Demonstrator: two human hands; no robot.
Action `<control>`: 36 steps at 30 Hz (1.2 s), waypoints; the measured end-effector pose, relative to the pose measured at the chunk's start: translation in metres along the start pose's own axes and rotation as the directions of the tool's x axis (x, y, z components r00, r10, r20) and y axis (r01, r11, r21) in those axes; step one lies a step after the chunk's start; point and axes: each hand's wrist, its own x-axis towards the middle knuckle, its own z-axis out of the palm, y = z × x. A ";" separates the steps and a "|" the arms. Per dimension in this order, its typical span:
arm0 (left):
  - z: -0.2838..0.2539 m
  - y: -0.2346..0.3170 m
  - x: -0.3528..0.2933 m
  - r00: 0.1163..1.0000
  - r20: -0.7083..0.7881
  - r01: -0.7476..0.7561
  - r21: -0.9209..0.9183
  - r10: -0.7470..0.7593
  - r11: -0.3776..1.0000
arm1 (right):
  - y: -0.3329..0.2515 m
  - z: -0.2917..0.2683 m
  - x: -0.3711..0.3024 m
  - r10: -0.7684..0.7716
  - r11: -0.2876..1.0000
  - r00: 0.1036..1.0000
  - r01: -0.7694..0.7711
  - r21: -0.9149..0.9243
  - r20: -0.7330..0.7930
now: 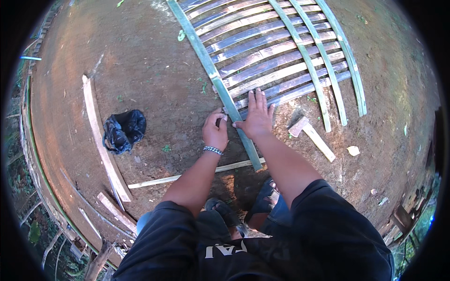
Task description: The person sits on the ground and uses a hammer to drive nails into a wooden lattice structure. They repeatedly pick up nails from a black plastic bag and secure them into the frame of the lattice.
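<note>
A lattice of split bamboo slats (274, 51) lies on the ground, crossed by long green bamboo strips. My right hand (258, 116) rests flat with its fingers stretched over the lowest slats, its thumb by the left green strip (213, 75). On that strip's left side, my left hand (215, 129) has its fingers curled together near the protruding slat ends. What lies between those fingertips is too small to make out. Right of my right hand lies a short tool with a blocky, rusty head and a pale wooden handle (319, 143), either a hatchet or a hammer.
A black plastic bag (124, 131) sits on the dirt at left, beside a long wooden plank (104, 136). One thin pale strip (154, 181) lies crosswise before my feet. More wood pieces (117, 211) are at lower left; a yellow leaf (353, 151) is at right.
</note>
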 end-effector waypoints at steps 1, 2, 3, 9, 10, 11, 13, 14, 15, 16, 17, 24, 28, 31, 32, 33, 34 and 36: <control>0.002 0.001 -0.003 0.999 0.020 -0.044 0.038 0.044 0.998 | 0.001 0.002 0.001 0.002 1.000 1.000 -0.002 0.001 -0.008; 0.002 0.002 -0.007 0.995 0.040 -0.090 0.075 0.087 0.993 | 0.002 0.003 0.002 -0.002 1.000 1.000 0.002 -0.008 0.001; 0.002 0.007 -0.009 0.989 0.061 -0.139 0.108 0.133 0.984 | 0.003 0.002 0.002 -0.003 1.000 1.000 0.003 -0.019 0.009; 0.010 0.006 -0.011 0.976 0.001 -0.217 0.133 0.219 0.967 | 0.004 0.002 0.004 -0.008 0.999 0.999 0.010 -0.044 0.047; 0.009 0.004 -0.010 0.972 -0.027 -0.227 0.112 0.232 0.967 | 0.002 0.000 0.002 -0.007 0.999 0.998 0.010 -0.050 0.060; 0.010 0.002 -0.010 0.969 -0.058 -0.236 0.091 0.242 0.967 | 0.002 0.000 0.002 -0.006 0.998 0.999 0.009 -0.064 0.050; 0.009 0.004 -0.005 0.966 -0.100 -0.232 0.055 0.236 0.971 | -0.002 0.005 0.002 -0.022 0.996 0.999 0.026 -0.081 0.046; 0.014 0.006 -0.001 0.967 -0.104 -0.229 0.050 0.233 0.972 | 0.002 0.003 0.002 -0.025 0.998 0.999 0.026 -0.059 0.023; 0.014 0.006 0.002 0.967 -0.110 -0.226 0.058 0.231 0.972 | 0.003 0.005 0.002 -0.026 0.999 1.000 0.027 -0.047 0.014; 0.019 0.006 0.004 0.960 -0.150 -0.229 0.061 0.235 0.972 | 0.005 0.006 0.002 -0.022 0.999 1.000 0.022 -0.040 0.001; 0.020 0.006 0.005 0.961 -0.145 -0.224 0.101 0.237 0.969 | 0.006 0.006 0.003 -0.017 0.999 1.000 0.017 -0.031 -0.012; 0.031 0.000 0.008 0.941 -0.178 -0.247 0.213 0.286 0.945 | 0.001 0.008 0.005 0.019 0.998 0.999 -0.017 -0.054 0.037; 0.043 0.003 0.004 0.934 -0.240 -0.207 0.236 0.263 0.950 | 0.002 0.013 0.007 0.012 0.996 1.000 -0.011 -0.087 0.013; 0.049 0.004 0.002 0.927 -0.265 -0.197 0.262 0.267 0.945 | 0.004 0.017 0.008 -0.001 0.995 1.000 0.000 -0.100 -0.008; 0.051 0.003 0.001 0.922 -0.273 -0.199 0.273 0.274 0.941 | 0.005 0.017 0.008 0.002 0.995 1.000 -0.003 -0.097 -0.011; 0.051 0.004 0.002 0.924 -0.272 -0.198 0.258 0.268 0.946 | 0.005 0.017 0.007 0.001 0.996 1.000 -0.003 -0.091 -0.015; 0.050 0.004 0.001 0.926 -0.272 -0.196 0.244 0.261 0.950 | 0.006 0.017 0.007 0.000 0.996 1.000 -0.001 -0.086 -0.018; 0.050 0.007 0.001 0.933 -0.266 -0.177 0.249 0.243 0.952 | 0.011 0.017 0.008 -0.011 0.995 1.000 0.009 -0.099 -0.020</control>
